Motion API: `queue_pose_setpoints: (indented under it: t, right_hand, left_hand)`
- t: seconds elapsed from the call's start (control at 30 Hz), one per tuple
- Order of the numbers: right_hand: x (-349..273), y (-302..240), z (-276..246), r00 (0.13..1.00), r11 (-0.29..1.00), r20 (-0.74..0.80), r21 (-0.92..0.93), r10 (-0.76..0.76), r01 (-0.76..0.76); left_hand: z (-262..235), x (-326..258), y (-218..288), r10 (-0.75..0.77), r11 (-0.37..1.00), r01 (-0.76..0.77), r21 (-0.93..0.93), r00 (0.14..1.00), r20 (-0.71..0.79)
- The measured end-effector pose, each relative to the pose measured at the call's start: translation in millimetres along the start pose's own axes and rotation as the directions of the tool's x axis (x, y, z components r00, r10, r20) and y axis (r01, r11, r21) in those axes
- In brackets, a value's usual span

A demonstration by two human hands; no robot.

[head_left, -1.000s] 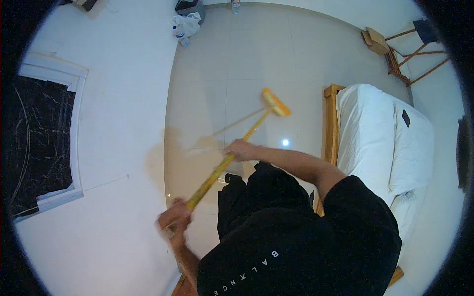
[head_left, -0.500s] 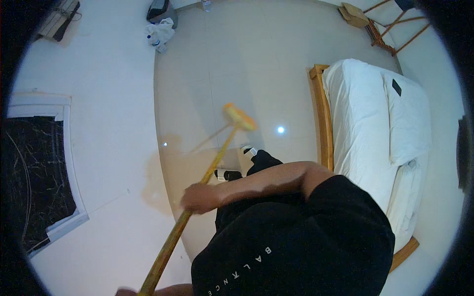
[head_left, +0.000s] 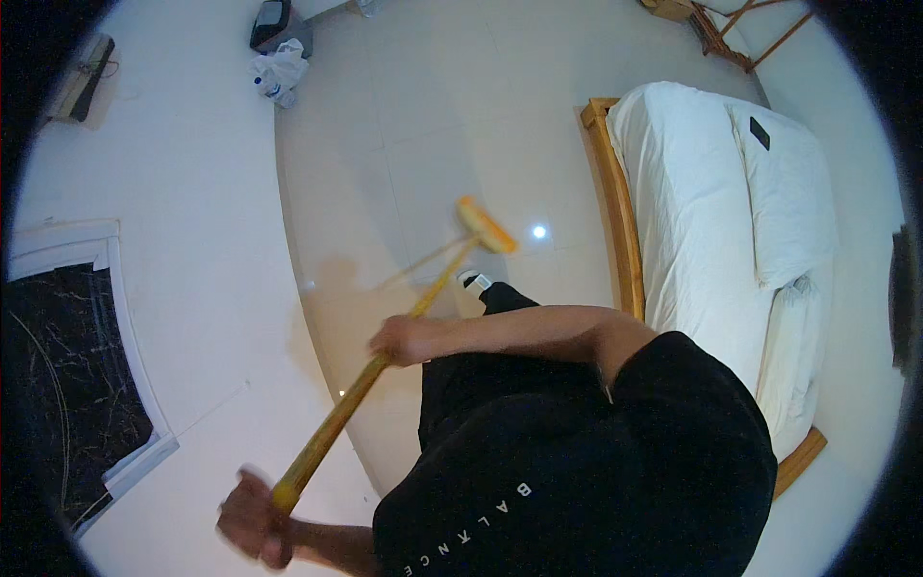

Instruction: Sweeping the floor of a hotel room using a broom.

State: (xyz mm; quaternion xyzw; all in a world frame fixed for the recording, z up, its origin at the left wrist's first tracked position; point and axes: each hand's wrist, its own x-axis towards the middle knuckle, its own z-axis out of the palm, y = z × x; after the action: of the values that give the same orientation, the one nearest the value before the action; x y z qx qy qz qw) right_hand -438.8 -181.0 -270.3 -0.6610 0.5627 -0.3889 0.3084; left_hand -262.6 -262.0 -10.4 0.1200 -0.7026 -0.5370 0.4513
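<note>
A long yellow-brown pole slants from the lower left up to the floor, ending in a short crosswise head, orange and pale; blur hides whether it is a mop or a broom. My right hand is closed around the middle of the pole, with its arm reaching across my body. At the lower left my left hand is closed at the pole's upper end. The head is over the tiles, past my shoe; I cannot tell whether it touches them.
A white bed with a wooden frame stands on the right, a dark phone on it. On the left is a white wall with a dark framed panel. A plastic bag and a grey bin-like container stand at the far left.
The pole's head has shifted slightly to the right. My right hand has moved up and right, and my left hand has come further into view at the lower left.
</note>
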Motion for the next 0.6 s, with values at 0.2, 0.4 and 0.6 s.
queue_pose_setpoints:
  t: [0.2,0.4,0.6]
  right_hand:
    - [69,-42,4,0.955,0.935,-0.151,0.211,-0.257,0.285]
    - [22,-77,-14,0.966,0.963,-0.040,0.080,-0.254,0.256]
    - [-73,3,-69,0.941,0.972,0.255,-0.129,0.223,-0.195]
  left_hand:
    - [15,21,41,0.182,0.980,-0.141,-0.140,0.921,0.344]
    - [24,35,78,0.243,0.929,-0.058,-0.365,0.840,0.486]
    - [51,-33,-23,-0.310,0.951,0.311,0.001,0.950,0.016]
